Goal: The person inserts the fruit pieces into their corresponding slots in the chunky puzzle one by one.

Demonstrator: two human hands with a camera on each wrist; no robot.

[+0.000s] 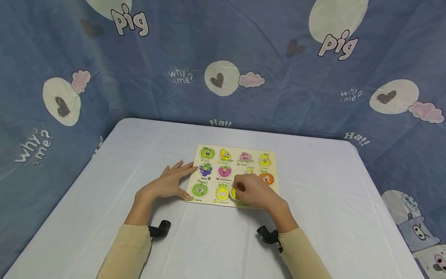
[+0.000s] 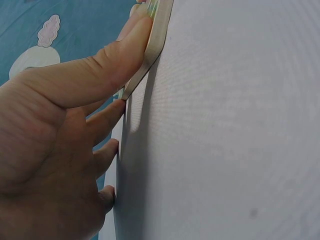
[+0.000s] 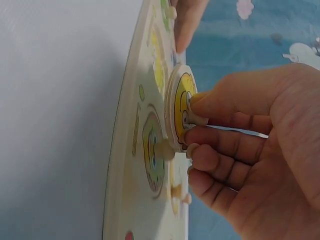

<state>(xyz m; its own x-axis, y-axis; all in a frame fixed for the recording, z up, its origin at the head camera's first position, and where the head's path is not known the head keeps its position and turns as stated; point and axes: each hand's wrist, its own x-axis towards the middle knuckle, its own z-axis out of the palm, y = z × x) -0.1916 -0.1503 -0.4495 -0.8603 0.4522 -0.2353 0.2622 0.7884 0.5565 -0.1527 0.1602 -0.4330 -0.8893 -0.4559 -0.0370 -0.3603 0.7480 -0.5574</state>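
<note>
A pale wooden peg puzzle board (image 1: 237,147) with colourful fruit pieces lies on the white table. My right hand (image 1: 256,190) is over its front right part and pinches the knob of a yellow puzzle piece with a face (image 3: 181,100). In the right wrist view this piece is tilted, lifted off the board's surface. My left hand (image 1: 167,182) is spread at the board's left edge, its thumb (image 2: 115,65) on the front left corner and its fingertips along the side. Beside the held piece is the pineapple picture (image 1: 222,192). My right hand hides part of the front row.
Around the board stretches the white cloth-covered table (image 1: 209,244). Pieces with knobs, such as the melon (image 1: 199,190), grape (image 1: 205,169) and orange (image 1: 266,178), sit in the board. A blue printed curtain (image 1: 278,97) hangs behind and at both sides.
</note>
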